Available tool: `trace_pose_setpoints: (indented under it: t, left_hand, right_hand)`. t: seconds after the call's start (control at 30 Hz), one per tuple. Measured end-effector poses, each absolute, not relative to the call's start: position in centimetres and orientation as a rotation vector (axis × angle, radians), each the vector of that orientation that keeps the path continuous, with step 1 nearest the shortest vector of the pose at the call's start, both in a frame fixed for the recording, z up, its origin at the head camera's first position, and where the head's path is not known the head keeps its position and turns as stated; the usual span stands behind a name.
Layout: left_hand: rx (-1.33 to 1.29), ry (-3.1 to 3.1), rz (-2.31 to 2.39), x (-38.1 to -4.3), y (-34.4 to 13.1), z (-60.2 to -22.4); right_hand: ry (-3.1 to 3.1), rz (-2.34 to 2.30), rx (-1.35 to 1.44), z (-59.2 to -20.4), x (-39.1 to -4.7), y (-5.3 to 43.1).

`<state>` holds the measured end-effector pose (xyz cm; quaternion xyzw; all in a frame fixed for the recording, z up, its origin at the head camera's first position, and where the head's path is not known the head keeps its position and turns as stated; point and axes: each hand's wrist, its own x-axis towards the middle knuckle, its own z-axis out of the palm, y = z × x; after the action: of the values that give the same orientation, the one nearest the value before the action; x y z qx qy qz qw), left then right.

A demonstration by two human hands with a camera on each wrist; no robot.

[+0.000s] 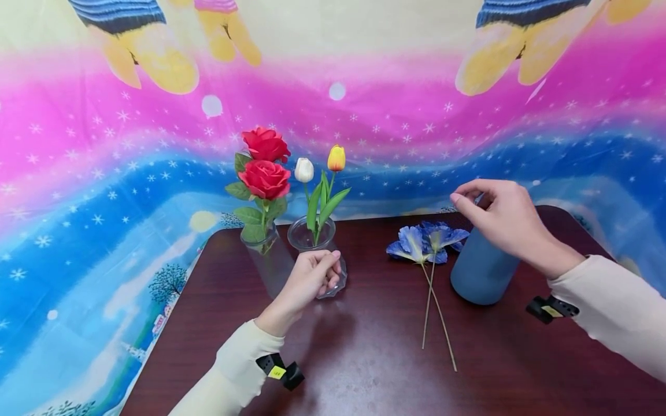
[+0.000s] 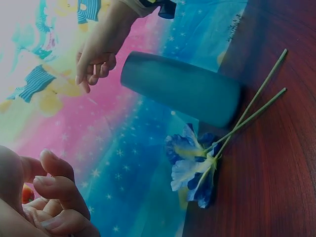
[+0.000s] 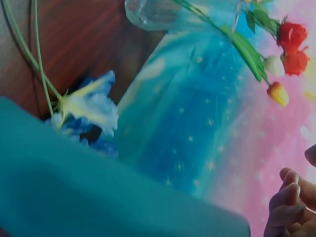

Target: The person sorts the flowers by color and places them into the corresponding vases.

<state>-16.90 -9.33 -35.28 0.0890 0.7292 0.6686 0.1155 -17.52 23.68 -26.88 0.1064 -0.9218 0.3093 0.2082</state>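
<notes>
My left hand (image 1: 312, 277) hovers with loosely curled fingers in front of a clear vase (image 1: 340, 282), partly hiding it. A white tulip (image 1: 304, 170) and a yellow tulip (image 1: 336, 158) stand in that vase. Above the rim of a matte blue vase (image 1: 481, 274) is my right hand (image 1: 504, 214), fingers bent and nothing between them. The left wrist view shows a gap between that hand and the upright blue vase (image 2: 180, 89). Beside the vase, two blue flowers (image 1: 416, 245) lie on the table, their bare stems crossed and pointing toward me.
Two red roses (image 1: 265, 179) with green leaves stand in a taller clear vase (image 1: 270, 266) at the left. Everything rests on a dark reddish-brown table (image 1: 374, 346). Behind it hangs a colourful printed cloth (image 1: 390, 115) with snowflakes.
</notes>
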Motion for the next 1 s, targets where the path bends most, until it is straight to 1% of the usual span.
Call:
trace_pose_setpoints:
  t: [0.27,0.53,0.73,1.0]
  left_hand:
    - [0.278,2.082,1.962,-16.8,-8.5,-35.0]
    - [0.288,2.111,1.965,-17.1,-7.5,-35.2]
    - [0.375,2.159,1.931,-17.2,-6.5,-35.7]
    - [0.410,2.165,1.873,-17.1,-5.2,-36.6]
  right_hand:
    - [-2.584,0.786,0.218,-26.4,-18.1,26.7]
    - [-2.664,0.695,0.127,-26.7,-18.7,29.4]
    - [-2.720,0.626,0.115,-27.0,-19.1,30.7]
    - [-2.833,0.623,0.120,-27.5,-19.2,31.8]
